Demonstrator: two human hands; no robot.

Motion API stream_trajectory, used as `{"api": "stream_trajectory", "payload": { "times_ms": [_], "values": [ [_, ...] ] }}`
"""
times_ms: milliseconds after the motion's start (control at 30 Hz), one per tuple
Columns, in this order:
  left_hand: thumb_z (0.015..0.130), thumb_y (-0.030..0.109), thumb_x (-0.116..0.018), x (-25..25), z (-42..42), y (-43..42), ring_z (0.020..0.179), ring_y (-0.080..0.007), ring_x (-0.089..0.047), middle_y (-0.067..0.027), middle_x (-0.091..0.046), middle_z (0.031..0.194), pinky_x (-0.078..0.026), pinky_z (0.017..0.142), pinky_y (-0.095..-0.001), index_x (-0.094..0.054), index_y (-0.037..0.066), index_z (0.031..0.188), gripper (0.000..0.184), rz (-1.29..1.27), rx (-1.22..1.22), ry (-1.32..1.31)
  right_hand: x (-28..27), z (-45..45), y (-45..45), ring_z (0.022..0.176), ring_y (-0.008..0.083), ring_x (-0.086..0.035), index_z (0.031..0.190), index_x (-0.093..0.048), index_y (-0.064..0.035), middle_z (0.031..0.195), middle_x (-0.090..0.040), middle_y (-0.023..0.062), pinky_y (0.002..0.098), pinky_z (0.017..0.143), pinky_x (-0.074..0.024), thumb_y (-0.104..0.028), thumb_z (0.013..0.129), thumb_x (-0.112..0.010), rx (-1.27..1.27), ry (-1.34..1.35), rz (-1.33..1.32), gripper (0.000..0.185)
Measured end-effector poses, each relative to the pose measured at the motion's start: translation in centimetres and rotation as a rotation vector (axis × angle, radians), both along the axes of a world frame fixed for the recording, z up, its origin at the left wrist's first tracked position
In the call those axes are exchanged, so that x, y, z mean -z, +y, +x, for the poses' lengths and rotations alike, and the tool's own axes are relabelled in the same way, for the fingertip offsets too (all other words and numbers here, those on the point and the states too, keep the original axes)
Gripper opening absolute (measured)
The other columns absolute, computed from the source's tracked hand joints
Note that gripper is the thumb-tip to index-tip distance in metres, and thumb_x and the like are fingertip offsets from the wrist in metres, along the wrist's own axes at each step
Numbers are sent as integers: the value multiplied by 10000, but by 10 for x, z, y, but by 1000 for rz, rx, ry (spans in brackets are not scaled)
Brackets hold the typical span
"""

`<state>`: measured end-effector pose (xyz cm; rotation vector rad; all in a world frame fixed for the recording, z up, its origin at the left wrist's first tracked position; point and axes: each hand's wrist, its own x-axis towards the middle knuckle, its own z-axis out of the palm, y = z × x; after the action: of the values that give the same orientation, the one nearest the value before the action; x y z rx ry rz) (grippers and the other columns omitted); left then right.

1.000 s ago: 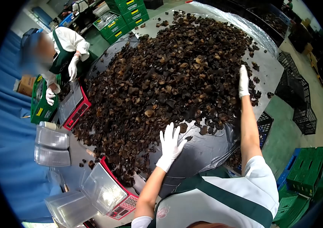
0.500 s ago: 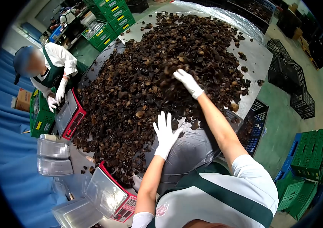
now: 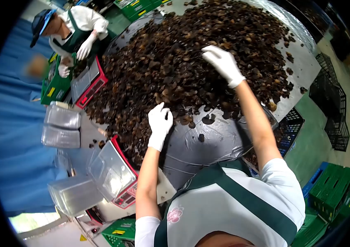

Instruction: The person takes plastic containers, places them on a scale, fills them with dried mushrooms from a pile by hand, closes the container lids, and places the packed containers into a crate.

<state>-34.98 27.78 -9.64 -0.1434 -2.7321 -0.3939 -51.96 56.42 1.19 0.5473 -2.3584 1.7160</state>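
Observation:
A broad heap of dark brown, curled pieces that look like wood ear mushrooms [image 3: 175,61] covers much of the table. My right hand [image 3: 223,66], in a white glove, hovers at or just over the heap, fingers stretched out and nothing visible in them. At the near edge of the heap is my white-gloved left hand [image 3: 159,125], with its fingers bent in toward the thumb. Whatever those fingertips pinch is hidden. Between the hands, a few loose pieces [image 3: 208,119] lie on the grey plastic sheet [image 3: 199,154].
Red scales [image 3: 119,173] with a clear tray stand at my left, beside stacked clear plastic boxes [image 3: 74,193]. Across the table a co-worker [image 3: 80,31] in white gloves works by another red scale [image 3: 90,84]. Black crates [image 3: 327,90] and green crates [image 3: 331,191] stand on the right.
My left hand has moved left and its spread fingers have curled in. My right hand has lifted away from the pieces it was stirring. The view has shifted, and loose pieces now lie on the sheet.

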Motion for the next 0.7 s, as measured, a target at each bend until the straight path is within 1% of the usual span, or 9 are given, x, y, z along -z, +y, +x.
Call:
{"api": "stream_trajectory", "payload": {
  "times_ms": [67,100,167,233,300,433,533,633,700],
  "values": [
    [792,250,-689,-16,-17,-6,1096,-315,-551,-158,-581,1202,-456,909,-396,-678,111,922,191,103,-89,9,21,-21,41,938,230,-640,1071,-651,-52,1085,-656,94,297,838,-493,-317,864,-642,244,90,189,337],
    [799,255,-691,-25,-28,-4,1084,-317,-560,-164,-576,1219,-477,881,-379,-678,100,915,193,114,-140,30,25,-25,56,964,279,-633,1096,-650,-53,1143,-631,121,329,857,-492,-394,855,-630,357,88,368,418],
    [806,317,-697,-39,-57,7,1128,-339,-539,-194,-537,1281,-460,915,-391,-683,90,987,290,138,-120,129,54,-33,75,1160,365,-519,1231,-589,-87,1333,-480,219,413,975,-425,-533,827,-599,476,-38,583,602],
    [797,420,-694,-34,-87,13,1221,-375,-467,-222,-448,1375,-398,995,-440,-634,115,1165,483,115,-2,125,71,-24,71,1255,394,-418,1280,-551,-106,1418,-369,242,448,1021,-381,-573,816,-589,476,-163,659,659],
    [782,523,-668,-26,-100,30,1343,-398,-309,-226,-291,1479,-265,1076,-534,-486,171,1355,697,45,-12,-44,87,-8,53,1320,410,-319,1301,-533,-131,1486,-258,225,509,1051,-334,-606,798,-589,360,-263,612,695],
    [742,589,-661,-14,-93,59,1412,-399,-131,-175,-151,1543,-130,1099,-612,-370,210,1430,837,2,122,-255,92,59,0,1369,414,-210,1237,-571,-141,1508,-234,176,668,1028,-234,-534,765,-656,294,-166,732,620],
    [747,562,-666,-6,-59,62,1399,-374,-193,-151,-251,1511,-151,1102,-598,-481,191,1349,731,18,267,-233,98,105,-10,1345,418,-247,1141,-606,-115,1506,-237,175,657,1020,-254,-438,725,-705,176,-87,759,536],
    [761,504,-666,8,-7,66,1360,-346,-282,-127,-394,1437,-189,1095,-576,-543,180,1285,628,70,359,-217,114,146,-15,1238,437,-398,1004,-647,-113,1401,-400,221,533,991,-372,-352,686,-732,63,162,549,406],
    [756,459,-678,10,31,67,1339,-326,-318,-109,-452,1390,-194,1092,-566,-568,185,1250,576,-42,386,-226,115,176,-19,1200,431,-440,960,-657,-127,1344,-462,226,493,973,-403,-307,684,-730,-8,220,558,338]
  ]
}}
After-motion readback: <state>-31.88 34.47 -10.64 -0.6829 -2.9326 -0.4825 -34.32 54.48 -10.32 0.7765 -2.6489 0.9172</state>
